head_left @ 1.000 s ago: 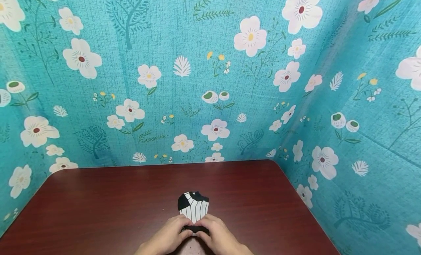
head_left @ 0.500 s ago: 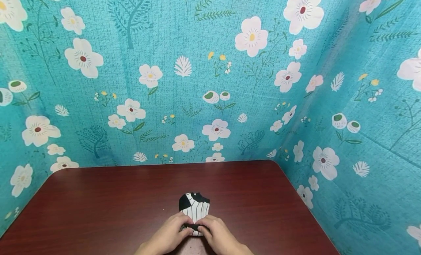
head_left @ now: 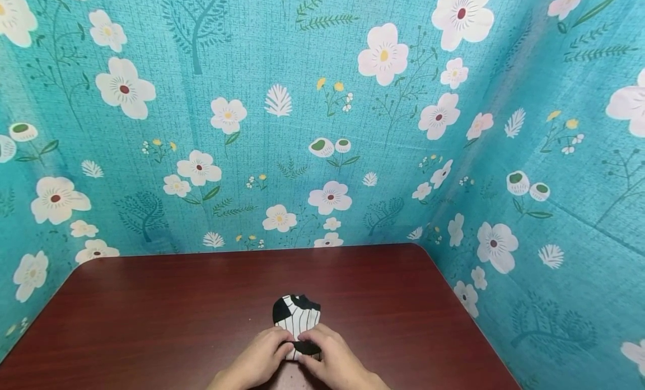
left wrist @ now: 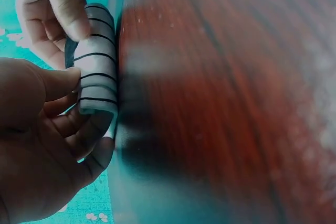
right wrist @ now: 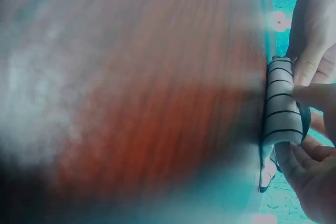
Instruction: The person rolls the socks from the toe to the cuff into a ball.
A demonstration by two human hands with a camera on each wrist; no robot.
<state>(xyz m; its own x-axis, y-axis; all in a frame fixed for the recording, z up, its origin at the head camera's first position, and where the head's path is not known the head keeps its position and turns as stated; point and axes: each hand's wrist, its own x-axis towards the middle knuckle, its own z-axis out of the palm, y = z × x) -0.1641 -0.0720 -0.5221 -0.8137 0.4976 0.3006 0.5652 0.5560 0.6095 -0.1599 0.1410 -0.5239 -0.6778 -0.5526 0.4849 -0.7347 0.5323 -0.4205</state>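
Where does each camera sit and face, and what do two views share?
On the head: faces forward and down at dark red wood-grain table and teal floral cloth; shows left grip and right grip.
On the left wrist: faces the black-striped white fabric sock, table at image right; left grip nearer, right grip beyond.
On the right wrist: faces the sock, table at image left; right grip nearer, left grip beyond.
Wrist views share the sock and both grips.

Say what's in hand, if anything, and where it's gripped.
The left hand and right hand both hold the striped sock by its folded-over end nearest the person, one at each side.
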